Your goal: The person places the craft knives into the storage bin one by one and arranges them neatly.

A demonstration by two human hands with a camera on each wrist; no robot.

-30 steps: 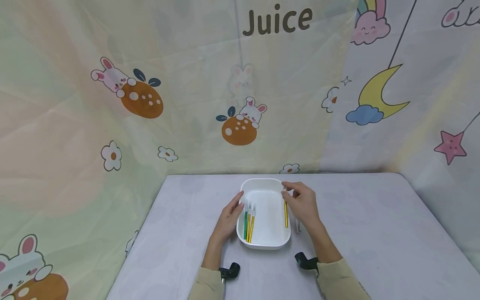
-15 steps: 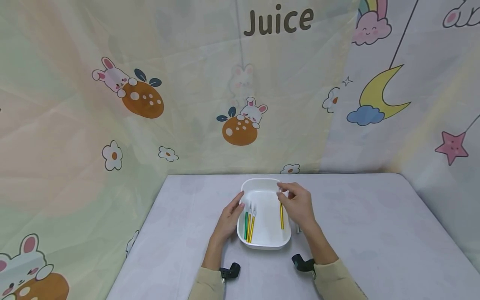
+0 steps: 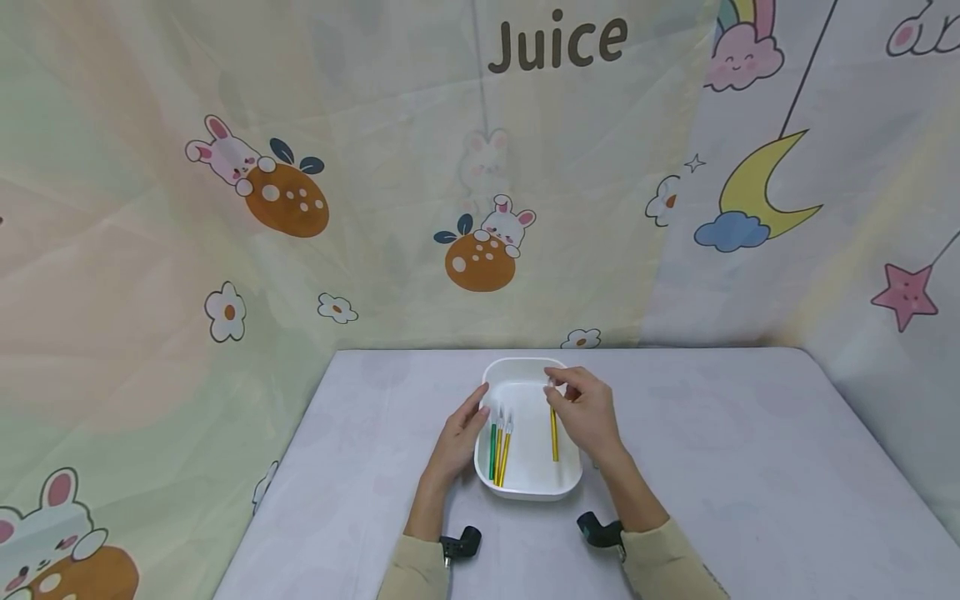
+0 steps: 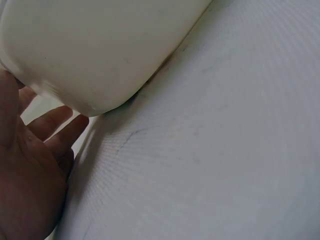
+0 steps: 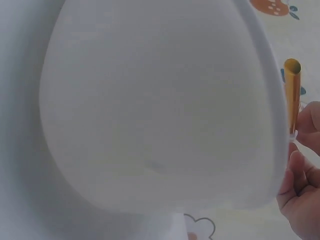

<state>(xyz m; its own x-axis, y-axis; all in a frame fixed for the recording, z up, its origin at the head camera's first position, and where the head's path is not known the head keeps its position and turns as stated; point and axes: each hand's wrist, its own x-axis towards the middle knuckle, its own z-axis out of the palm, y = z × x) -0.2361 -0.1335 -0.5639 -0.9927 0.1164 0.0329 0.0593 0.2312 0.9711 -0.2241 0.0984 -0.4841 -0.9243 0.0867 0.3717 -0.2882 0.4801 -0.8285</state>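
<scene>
Gold stick (image 3: 555, 435), pinched; white tray (image 3: 531, 467) beneath

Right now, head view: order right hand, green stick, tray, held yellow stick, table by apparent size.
1. table
2. tray
3. right hand
4. green stick and held yellow stick: too alike to rank

The word "Juice" (image 3: 558, 42) in dark letters on the pale patterned backdrop (image 3: 390, 100), high above the far edge of the tabletop (image 3: 712, 425), outlined lettering (image 3: 928, 37) beyond the far right corner, cut off, not fully readable
</scene>
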